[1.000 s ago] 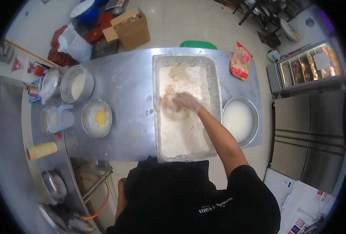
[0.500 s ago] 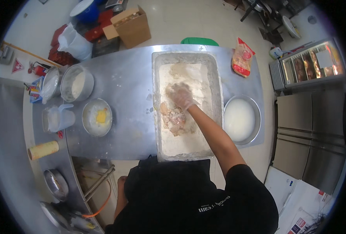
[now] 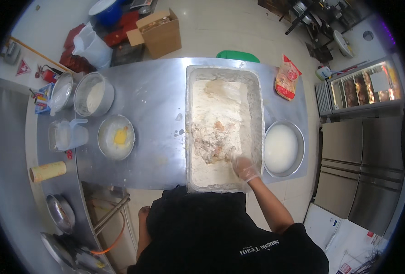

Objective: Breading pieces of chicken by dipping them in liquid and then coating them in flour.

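Observation:
A deep rectangular metal tray [image 3: 259, 114] holds a bed of pale flour [image 3: 218, 109]. In its near half lies a heap of raw meat pieces [image 3: 211, 146], mostly covered with flour, with a few pinkish bits showing. My right hand [image 3: 245, 169], in a clear plastic glove, is at the heap's near right side, low in the flour. Its fingertips are floury and blurred, so their closing is unclear. Away from the table, my left hand [image 3: 143, 212] hangs low by my side; its fingers are mostly hidden.
Right of the tray stands a round pan of whitish liquid [image 3: 281, 148], with a red food bag [image 3: 287, 77] behind. Leftward are a bowl with something yellow [image 3: 115, 137], a metal pot [image 3: 94, 94] and a plastic jug [image 3: 72, 135]. An open cardboard box [image 3: 159, 34] sits beyond the table.
My right hand has drawn back toward me and rightward, from beyond the meat heap to its near right side. More flour now covers the meat. The whole view has shifted slightly.

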The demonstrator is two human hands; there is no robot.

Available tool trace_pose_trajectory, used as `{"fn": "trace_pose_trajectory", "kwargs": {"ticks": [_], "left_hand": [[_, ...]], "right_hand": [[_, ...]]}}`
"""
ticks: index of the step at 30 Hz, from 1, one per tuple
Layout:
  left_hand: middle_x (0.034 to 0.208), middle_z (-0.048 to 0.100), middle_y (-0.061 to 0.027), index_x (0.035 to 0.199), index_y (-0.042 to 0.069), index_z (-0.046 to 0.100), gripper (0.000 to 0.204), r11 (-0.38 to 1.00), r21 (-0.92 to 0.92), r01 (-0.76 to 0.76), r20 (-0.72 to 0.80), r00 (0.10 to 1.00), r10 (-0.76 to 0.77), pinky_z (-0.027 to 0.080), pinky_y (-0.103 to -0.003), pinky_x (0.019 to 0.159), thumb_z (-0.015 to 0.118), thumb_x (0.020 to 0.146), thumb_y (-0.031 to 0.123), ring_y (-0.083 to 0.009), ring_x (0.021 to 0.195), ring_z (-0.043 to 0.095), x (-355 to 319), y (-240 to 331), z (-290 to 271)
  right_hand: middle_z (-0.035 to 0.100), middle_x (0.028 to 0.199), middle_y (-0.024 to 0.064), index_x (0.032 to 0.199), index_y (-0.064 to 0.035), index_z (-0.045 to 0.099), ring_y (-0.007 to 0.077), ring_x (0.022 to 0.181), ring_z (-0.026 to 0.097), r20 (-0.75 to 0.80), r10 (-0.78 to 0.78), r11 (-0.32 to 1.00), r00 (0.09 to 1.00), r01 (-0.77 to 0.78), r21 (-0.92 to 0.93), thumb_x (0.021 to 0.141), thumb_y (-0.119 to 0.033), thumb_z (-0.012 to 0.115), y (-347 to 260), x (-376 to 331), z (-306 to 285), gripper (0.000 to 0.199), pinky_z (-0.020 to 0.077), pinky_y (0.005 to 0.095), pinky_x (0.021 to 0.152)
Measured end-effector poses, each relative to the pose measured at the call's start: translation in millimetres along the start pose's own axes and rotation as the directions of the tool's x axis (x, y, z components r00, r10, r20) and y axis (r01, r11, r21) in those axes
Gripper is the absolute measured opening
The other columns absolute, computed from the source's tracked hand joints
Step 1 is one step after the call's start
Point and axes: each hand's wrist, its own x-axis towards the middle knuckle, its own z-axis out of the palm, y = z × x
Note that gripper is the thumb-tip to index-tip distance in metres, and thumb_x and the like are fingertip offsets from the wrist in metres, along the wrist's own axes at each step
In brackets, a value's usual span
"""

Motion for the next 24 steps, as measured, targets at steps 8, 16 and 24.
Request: {"fn": "trace_pose_trajectory", "kwargs": {"ticks": [8, 16, 24], "left_hand": [[0.080, 0.061, -0.0067, 0.101, 0.001, 0.063, 0.026, 0.948, -0.180, -0.263, -0.066, 0.965, 0.255, 0.045, -0.025, 0.063, 0.049, 0.096, 0.021, -0.0109, 0.070, 0.056, -8, 201, -20], [0.088, 0.063, -0.0067, 0.118, 0.000, 0.056, 0.030, 0.856, -0.213, -0.472, 0.419, 0.747, 0.516, 0.048, -0.027, 0.067, 0.051, 0.095, 0.019, -0.0114, 0.077, 0.059, -31, 329, 3], [0.083, 0.062, -0.0037, 0.120, -0.001, 0.055, 0.034, 0.916, -0.175, -0.361, 0.456, 0.795, 0.401, 0.047, -0.025, 0.062, 0.059, 0.087, 0.002, -0.0107, 0.067, 0.057, -22, 349, -4]], "right_hand": [[0.064, 0.092, 0.0229, 0.118, 0.0019, 0.052, 0.0359, 0.085, 0.062, 0.225, -0.112, 0.992, 0.968, 0.097, 0.077, 0.095, -0.025, 0.034, -29, 43, 78, 0.039, 0.0470, 0.0454, 0.071], [0.059, 0.115, 0.0157, 0.120, 0.0015, 0.052, 0.0260, 0.102, 0.058, 0.361, -0.130, -0.302, 0.923, -0.384, 0.873, 0.097, -0.039, 0.035, -91, 51, 75, 0.049, 0.0438, 0.0383, 0.090], [0.062, 0.094, 0.0118, 0.116, 0.0008, 0.054, 0.0230, 0.075, 0.061, -0.204, -0.326, 0.945, 0.923, 0.319, -0.068, 0.093, -0.027, 0.043, -63, 158, -43, 0.038, 0.0500, 0.0349, 0.070]]}}
